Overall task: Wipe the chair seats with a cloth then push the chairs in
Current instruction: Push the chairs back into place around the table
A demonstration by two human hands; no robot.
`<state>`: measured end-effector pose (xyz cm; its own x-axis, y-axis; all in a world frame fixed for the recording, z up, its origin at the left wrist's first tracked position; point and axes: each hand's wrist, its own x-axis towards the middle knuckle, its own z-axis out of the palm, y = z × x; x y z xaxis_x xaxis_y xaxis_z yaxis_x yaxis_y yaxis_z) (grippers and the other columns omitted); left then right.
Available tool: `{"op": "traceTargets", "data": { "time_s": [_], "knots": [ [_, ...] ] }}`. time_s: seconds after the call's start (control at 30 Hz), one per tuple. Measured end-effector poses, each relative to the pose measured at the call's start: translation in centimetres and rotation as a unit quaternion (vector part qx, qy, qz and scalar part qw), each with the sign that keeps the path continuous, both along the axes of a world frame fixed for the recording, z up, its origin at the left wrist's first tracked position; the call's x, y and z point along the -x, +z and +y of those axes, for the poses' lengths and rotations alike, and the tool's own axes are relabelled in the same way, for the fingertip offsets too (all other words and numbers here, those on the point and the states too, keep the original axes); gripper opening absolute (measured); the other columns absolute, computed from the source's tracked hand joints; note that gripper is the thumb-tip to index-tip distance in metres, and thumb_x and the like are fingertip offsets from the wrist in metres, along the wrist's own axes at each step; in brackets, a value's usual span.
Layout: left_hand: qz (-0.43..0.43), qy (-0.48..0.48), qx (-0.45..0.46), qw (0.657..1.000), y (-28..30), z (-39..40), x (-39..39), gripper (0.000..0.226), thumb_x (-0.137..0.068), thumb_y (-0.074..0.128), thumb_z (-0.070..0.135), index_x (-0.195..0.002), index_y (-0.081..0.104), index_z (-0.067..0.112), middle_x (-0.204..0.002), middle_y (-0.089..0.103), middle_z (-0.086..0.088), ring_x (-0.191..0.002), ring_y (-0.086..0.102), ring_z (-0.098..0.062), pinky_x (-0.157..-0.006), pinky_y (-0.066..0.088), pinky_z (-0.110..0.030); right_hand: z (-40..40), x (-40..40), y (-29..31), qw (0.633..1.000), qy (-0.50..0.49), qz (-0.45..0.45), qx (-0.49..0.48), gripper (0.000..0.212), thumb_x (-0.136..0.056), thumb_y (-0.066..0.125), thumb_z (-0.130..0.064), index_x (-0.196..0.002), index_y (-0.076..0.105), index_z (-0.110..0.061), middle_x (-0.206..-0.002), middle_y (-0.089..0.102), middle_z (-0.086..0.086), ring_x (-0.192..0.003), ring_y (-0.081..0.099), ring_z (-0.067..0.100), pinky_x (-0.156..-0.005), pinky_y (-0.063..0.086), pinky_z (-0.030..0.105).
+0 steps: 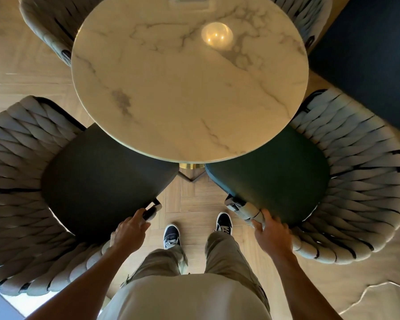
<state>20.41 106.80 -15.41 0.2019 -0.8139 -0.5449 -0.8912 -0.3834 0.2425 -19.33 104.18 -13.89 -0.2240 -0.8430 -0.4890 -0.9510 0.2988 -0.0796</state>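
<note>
Two chairs with dark seats and grey woven backs flank me, both partly tucked under a round marble table (189, 88). The left chair (97, 181) has its armrest end near my feet, and my left hand (128, 229) grips that end. My right hand (271, 229) grips the armrest end of the right chair (270, 176). No cloth shows in either hand or anywhere in view.
Two more woven chairs (49, 31) stand at the table's far side, the right one (310, 21) by a dark wall (367, 61). A brass table base (192, 166) shows between the near seats. My feet (171, 236) stand on wood parquet, with a pale rug (367, 285) at lower right.
</note>
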Motion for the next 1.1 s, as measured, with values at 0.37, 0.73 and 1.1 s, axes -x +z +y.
{"op": "traceTargets", "data": {
  "time_s": [0.37, 0.73, 1.1],
  "knots": [
    [0.002, -0.035, -0.001, 0.999, -0.2, 0.6, -0.3, 0.045, -0.096, 0.052, 0.038, -0.136, 0.038, 0.025, -0.099, 0.066, -0.002, -0.072, 0.061, -0.012, -0.057, 0.05, -0.025, 0.2, -0.8, 0.4, 1.0, -0.011, 0.011, -0.021, 0.053, -0.093, 0.04, -0.055, -0.14, 0.033, -0.03, -0.131, 0.054, 0.008, -0.119, 0.05, 0.034, -0.099, 0.044, 0.049],
    [0.029, -0.048, 0.008, 0.998, -0.8, 0.6, -1.0, 0.042, -0.094, 0.054, 0.036, -0.132, 0.037, 0.027, -0.096, 0.068, -0.002, -0.074, 0.066, -0.018, -0.064, 0.059, -0.039, 0.2, -1.9, 1.1, 0.998, -0.042, 0.031, -0.034, 0.053, -0.096, 0.039, -0.051, -0.144, 0.028, -0.03, -0.142, 0.044, 0.009, -0.129, 0.039, 0.037, -0.105, 0.035, 0.049],
    [0.028, -0.073, -0.023, 0.997, -0.8, 0.1, -0.9, 0.037, -0.095, 0.051, 0.033, -0.128, 0.035, 0.027, -0.088, 0.067, -0.005, -0.077, 0.066, -0.027, -0.071, 0.058, -0.043, -0.2, -3.1, 1.6, 0.991, -0.096, 0.048, -0.078, 0.056, -0.097, 0.034, -0.054, -0.147, 0.016, -0.034, -0.146, 0.032, 0.011, -0.136, 0.026, 0.04, -0.112, 0.01, 0.064]
  ]
}}
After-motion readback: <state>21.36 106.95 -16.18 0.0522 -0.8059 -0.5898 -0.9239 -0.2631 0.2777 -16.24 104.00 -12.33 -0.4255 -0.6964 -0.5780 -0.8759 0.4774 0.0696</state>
